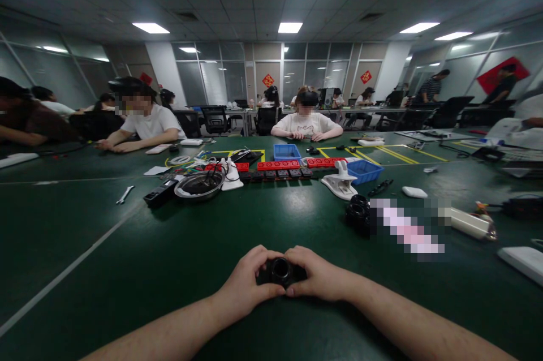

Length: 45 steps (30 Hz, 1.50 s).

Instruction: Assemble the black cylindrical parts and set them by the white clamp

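At the near middle of the green table, my left hand [250, 279] and my right hand [316, 275] are both wrapped round a black part with a round collar [280, 271]. Its dark circular opening faces up toward me, between my thumbs and fingers. Both thumbs press on its near side, and the fingers curl over its far side. My palms hide the two ends of the part. Ahead and to the right stands a cluster of black round parts [358, 214], apart from my hands.
A wrench [125, 195], a black box [159, 193] and a metal bowl [199, 185] lie left. Red strips [278, 165], blue bins [287, 151] and a white clamp-like stand [340, 181] stand ahead. A pale cylinder [469, 223] lies right. Across the table sits a person [307, 123].
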Tool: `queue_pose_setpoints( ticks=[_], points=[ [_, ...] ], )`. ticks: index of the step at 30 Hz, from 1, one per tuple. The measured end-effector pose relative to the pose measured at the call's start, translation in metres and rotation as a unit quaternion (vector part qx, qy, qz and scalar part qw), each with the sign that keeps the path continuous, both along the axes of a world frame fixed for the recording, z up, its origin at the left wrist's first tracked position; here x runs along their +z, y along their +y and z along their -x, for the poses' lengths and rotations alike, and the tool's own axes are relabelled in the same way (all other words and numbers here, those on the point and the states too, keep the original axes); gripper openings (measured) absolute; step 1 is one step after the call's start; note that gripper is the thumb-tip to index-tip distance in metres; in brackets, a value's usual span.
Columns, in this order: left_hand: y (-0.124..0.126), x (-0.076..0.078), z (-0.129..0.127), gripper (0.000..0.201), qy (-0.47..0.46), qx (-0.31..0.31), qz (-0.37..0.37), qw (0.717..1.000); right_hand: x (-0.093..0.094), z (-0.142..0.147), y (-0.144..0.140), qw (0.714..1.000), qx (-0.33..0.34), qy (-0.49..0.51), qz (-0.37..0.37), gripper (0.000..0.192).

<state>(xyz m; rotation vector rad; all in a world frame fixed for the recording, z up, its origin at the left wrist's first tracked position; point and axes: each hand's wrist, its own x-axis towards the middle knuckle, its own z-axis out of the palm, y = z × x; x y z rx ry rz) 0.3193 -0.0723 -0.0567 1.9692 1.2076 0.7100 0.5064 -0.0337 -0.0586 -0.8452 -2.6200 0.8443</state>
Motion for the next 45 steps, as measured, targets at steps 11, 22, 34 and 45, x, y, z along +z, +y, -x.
queue_pose_setpoints(
  ticks=[11,22,34,45],
  points=[
    [-0.006,-0.003,-0.007,0.031,0.032,0.096,-0.025,0.995,-0.017,0.019,-0.015,0.973,-0.213,-0.048,-0.070,0.040],
    [-0.004,-0.002,-0.001,0.031,-0.006,0.019,-0.063,0.998,-0.004,0.008,-0.013,0.996,-0.079,0.015,-0.034,0.052],
    [-0.002,0.007,0.004,0.042,-0.009,-0.036,-0.047,0.998,0.000,-0.001,-0.001,1.000,-0.014,-0.014,0.004,0.029],
    [0.002,-0.002,0.006,0.044,0.000,-0.027,-0.028,0.999,0.002,-0.001,0.002,1.000,0.009,-0.012,0.010,0.031]
  ],
)
